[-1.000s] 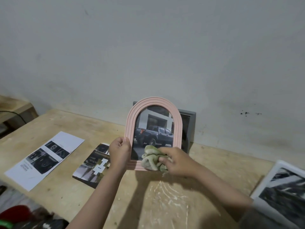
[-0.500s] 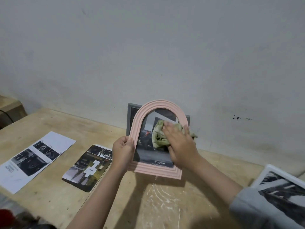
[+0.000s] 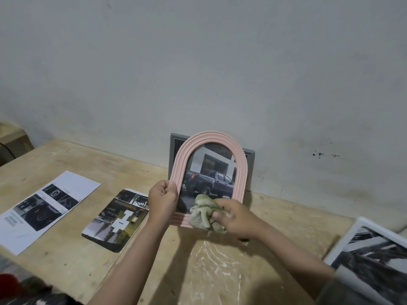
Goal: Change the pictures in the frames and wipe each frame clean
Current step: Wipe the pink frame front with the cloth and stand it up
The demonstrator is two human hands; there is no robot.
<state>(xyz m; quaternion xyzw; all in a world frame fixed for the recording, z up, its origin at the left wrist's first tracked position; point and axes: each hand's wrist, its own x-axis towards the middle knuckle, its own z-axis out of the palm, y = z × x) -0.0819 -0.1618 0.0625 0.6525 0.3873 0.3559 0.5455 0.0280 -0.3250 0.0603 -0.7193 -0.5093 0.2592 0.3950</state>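
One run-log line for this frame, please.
wiping | left hand grips pink arched frame upright | right hand presses green cloth on lower glass | grey frame behind

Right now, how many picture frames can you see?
3. The pink arched frame is held upright by the left hand; a grey frame leans on the wall behind it; a white frame lies at the table's right edge. Others may be out of view.
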